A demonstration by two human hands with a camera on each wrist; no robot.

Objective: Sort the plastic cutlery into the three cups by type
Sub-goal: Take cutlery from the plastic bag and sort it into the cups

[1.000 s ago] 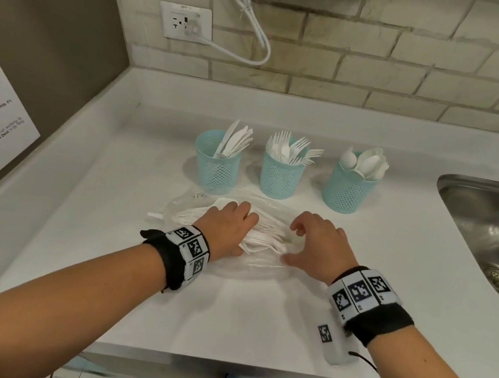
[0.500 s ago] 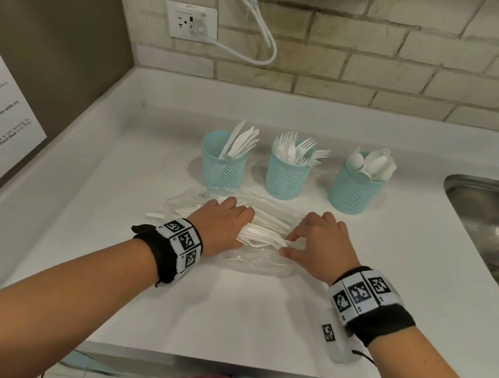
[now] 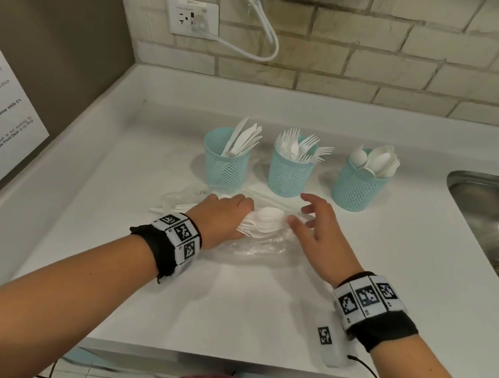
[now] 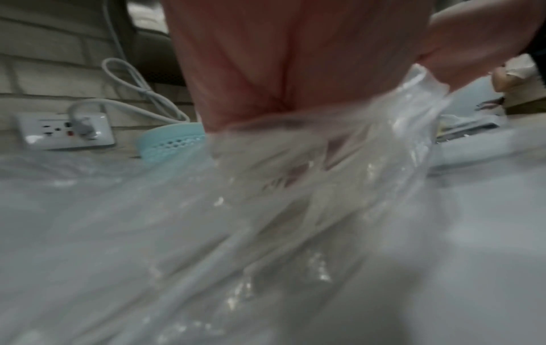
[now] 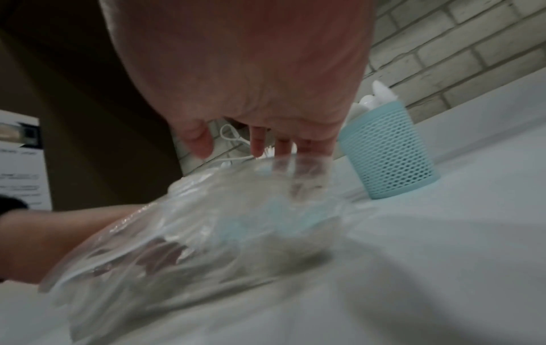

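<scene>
The left hand grips a bundle of spoons low over the clear bag on the counter, handles left, bowls pointing right. The right hand hovers spread and empty just right of the bowls. The spoon cup stands far right, nearer the right hand.

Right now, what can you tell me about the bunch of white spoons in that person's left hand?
The bundle of white plastic spoons lies nearly flat, just above the crinkled clear plastic bag on the white countertop. The left hand grips the handles; the oval bowls stick out to the right, stacked together, pointing at the open right hand, which is not touching them.
</scene>
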